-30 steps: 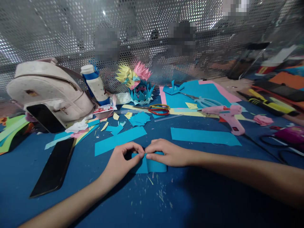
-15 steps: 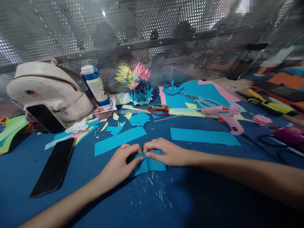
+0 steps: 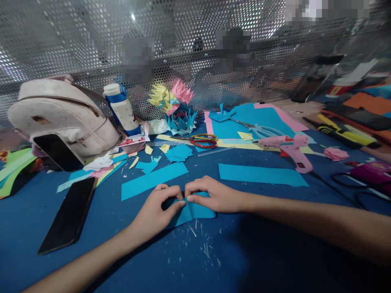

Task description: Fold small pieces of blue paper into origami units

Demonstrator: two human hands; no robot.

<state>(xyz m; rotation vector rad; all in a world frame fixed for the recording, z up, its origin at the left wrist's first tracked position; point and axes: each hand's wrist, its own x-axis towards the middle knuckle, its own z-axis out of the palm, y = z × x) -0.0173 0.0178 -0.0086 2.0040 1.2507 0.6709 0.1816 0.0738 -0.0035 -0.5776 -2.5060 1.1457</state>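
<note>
Between both hands a blue paper strip (image 3: 200,209) stands bent over on the table, creased near its middle. My left hand (image 3: 160,205) pinches its top edge between thumb and fingers. Right beside it, my right hand (image 3: 210,195) pinches the same edge, the two thumb tips almost touching. Behind the left hand lies a flat blue strip (image 3: 154,179); another blue strip (image 3: 262,175) is beyond the right hand. Small blue paper pieces (image 3: 179,153) are heaped farther back. The strip's far side is hidden by my fingers.
A black phone (image 3: 69,217) lies at left, before a backpack (image 3: 61,114) and a bottle (image 3: 120,108). Red-handled scissors (image 3: 201,140), folded paper flowers (image 3: 181,116) and blue-handled scissors (image 3: 262,130) are behind. A pink glue gun (image 3: 288,148) trails its cord at right.
Almost nothing differs. Both hands keep their pinch on the blue strip, whose right end has shifted very slightly.
</note>
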